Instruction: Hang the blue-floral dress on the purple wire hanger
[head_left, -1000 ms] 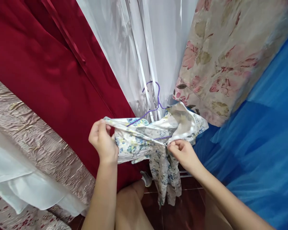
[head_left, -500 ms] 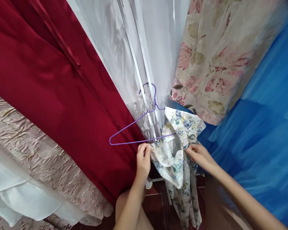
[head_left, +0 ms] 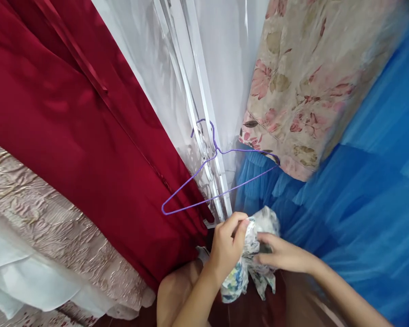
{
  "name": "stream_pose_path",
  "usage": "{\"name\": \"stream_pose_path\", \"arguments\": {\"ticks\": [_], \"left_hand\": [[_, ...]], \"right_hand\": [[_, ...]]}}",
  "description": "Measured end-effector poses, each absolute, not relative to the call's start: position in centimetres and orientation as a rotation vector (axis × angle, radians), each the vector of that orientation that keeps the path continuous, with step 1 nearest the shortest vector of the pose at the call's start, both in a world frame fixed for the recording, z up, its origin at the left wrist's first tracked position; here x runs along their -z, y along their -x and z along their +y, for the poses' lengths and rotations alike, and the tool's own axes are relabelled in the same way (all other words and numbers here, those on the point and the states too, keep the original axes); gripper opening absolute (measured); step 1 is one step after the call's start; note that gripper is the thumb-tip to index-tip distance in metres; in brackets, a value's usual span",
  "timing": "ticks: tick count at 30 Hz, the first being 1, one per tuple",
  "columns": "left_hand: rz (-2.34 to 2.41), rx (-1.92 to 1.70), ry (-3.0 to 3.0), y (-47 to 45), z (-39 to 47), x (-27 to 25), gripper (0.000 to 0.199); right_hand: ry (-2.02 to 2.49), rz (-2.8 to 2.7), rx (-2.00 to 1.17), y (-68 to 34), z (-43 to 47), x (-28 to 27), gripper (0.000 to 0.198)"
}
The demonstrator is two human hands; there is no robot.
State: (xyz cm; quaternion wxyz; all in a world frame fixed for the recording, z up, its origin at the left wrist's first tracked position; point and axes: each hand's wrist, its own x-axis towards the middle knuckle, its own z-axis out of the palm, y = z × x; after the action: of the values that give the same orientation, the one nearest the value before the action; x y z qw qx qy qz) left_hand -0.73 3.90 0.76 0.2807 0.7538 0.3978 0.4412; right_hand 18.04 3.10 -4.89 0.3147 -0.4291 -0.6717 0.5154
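A white garment with blue and yellow flowers (head_left: 236, 287) is bunched up low in front of me, below the hanger. My left hand (head_left: 228, 243) pinches its upper part between thumb and fingers. On the other side of the cloth, my right hand (head_left: 281, 254) has its thumb and fingers apart, with the fingertips at the fabric and a dark gap between them. Above both hands, a purple hanger (head_left: 217, 149) hangs bare by the white strips, its lower bar tilted up to the right.
Red cloth (head_left: 116, 159) and textured pink cloth (head_left: 88, 236) hang at the left. White fabric (head_left: 228, 68) hangs behind the white strips (head_left: 199, 68). To the right are a beige floral cloth (head_left: 303, 91) and blue tulle (head_left: 371, 213). My bare knee (head_left: 177, 290) shows below.
The floral garment has come off the hanger and is now lower and bunched. My left hand has moved right and down; my right hand has moved down and its fingers have spread.
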Motion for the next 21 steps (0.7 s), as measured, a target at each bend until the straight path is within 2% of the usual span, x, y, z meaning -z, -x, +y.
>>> {"name": "stream_pose_path", "arguments": {"ticks": [1, 3, 7, 10, 14, 19, 21], "left_hand": [[1.078, -1.182, -2.003, 0.7, 4.1, -1.0, 0.022], [1.057, -1.142, -1.911, 0.9, 4.2, -1.3, 0.024], [0.847, -0.841, -1.546, 3.0, 3.4, -0.2, 0.039], [0.862, -0.587, -1.466, 6.1, 2.0, 1.7, 0.049], [1.183, -0.534, -1.687, 10.4, 0.8, 2.1, 0.034], [1.338, -0.565, -2.059, 15.3, 1.5, -0.5, 0.020], [1.398, -0.649, -2.214, 17.4, 2.7, -1.2, 0.018]], "right_hand": [[1.012, -1.790, -1.528, -17.3, 2.5, 3.7, 0.022], [0.854, -1.700, -1.670, -15.9, 1.8, 1.6, 0.015], [0.822, -1.446, -1.539, -15.4, 2.2, -1.1, 0.010], [0.921, -1.408, -1.200, -17.3, 2.9, -2.5, 0.004], [1.035, -1.418, -0.534, -20.2, 4.4, -3.5, 0.009], [1.146, -1.335, -0.319, -20.6, 7.5, -2.5, 0.010], [1.177, -1.349, -0.290, -20.0, 8.9, -1.8, 0.030]]}}
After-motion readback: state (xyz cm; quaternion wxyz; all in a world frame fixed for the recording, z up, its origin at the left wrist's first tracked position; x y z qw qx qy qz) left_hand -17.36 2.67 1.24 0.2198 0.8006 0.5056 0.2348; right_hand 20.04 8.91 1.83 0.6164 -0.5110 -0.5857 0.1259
